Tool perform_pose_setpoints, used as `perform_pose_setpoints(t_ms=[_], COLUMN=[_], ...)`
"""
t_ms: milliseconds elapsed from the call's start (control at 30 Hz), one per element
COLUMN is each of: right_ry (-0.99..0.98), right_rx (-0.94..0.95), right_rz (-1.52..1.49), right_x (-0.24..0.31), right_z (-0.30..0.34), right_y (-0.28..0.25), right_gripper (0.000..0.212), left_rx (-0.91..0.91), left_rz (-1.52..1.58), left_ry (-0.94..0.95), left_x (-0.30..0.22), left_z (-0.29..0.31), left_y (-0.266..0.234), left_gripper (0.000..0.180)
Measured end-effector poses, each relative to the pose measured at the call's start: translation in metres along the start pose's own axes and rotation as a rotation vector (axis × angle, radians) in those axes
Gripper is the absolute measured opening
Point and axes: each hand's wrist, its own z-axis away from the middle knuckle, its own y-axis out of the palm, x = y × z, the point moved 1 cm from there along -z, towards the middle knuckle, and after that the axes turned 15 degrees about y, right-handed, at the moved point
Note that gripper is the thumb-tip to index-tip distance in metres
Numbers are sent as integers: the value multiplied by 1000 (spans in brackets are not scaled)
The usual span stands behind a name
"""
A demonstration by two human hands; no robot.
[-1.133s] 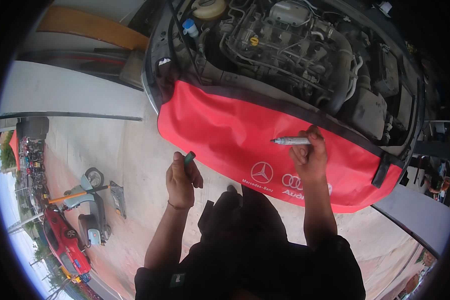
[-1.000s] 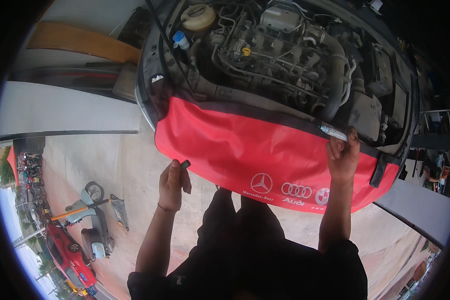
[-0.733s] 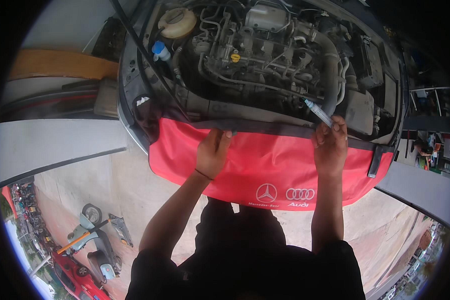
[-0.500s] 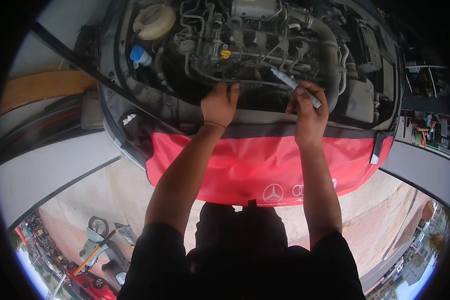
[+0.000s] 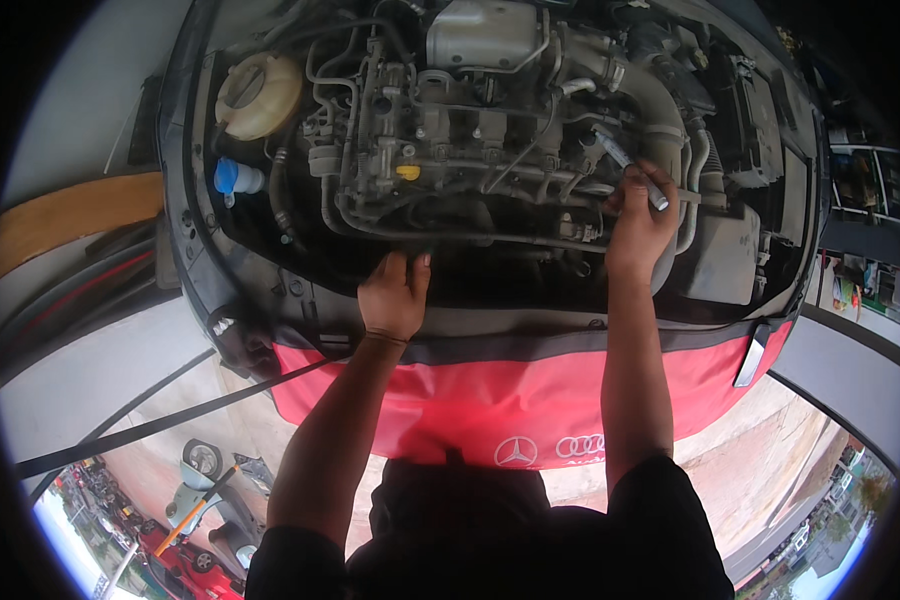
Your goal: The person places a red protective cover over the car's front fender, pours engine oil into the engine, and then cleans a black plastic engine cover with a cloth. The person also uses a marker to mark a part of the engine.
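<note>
My right hand point(image 5: 638, 230) grips a pale marker pen point(image 5: 616, 152) between thumb and fingers, its tip slanting up and left over the right part of the engine point(image 5: 490, 130). Beneath that tip lie metal pipes and fittings. My left hand point(image 5: 394, 298) is at the front of the engine bay with its fingers curled, just below a long dark pipe point(image 5: 450, 237). Whatever those fingers close on is lost in the dark gap. A yellow oil cap point(image 5: 408, 172) sits on the engine, up from my left hand.
A red fender cover point(image 5: 450, 400) drapes over the car's front edge. At the left stand a cream reservoir point(image 5: 258, 97) and a blue-capped filler neck point(image 5: 238, 177). A thin dark rod point(image 5: 170, 425) crosses at lower left. A scooter point(image 5: 215, 500) is parked on the floor behind.
The view has shifted, so the engine appears lower and further left. My right hand has carried the marker pen further over the engine, up and right. My left hand remains near the front pipe.
</note>
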Motion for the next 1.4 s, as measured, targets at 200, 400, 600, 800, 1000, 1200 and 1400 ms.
perform_pose_setpoints(t_ms=[200,400,600,800,1000,1200,1400], right_ry=[-59,-182,-189,-123,50,25,-17], right_rx=[194,122,107,109,325,417,479], right_rz=[37,529,729,556,289,355,397], right_x=[-7,-20,-27,-7,-24,-51,-61], right_z=[-25,-59,-74,-42,21,55,69], right_y=[67,100,106,105,99,108,118], right_gripper=[22,25,28,29,23,21,20], left_rx=[12,-23,-2,-3,-26,16,12], left_rz=[-7,21,-1,22,58,21,36], left_ry=[-29,-31,-5,-15,-18,-20,-22], left_x=[0,-2,0,-1,0,4,5], left_z=[-4,-4,-5,-6,-7,-3,-3], left_y=[1,1,-1,-5,-3,-2,-2], left_gripper=[28,31,27,24,29,30,31])
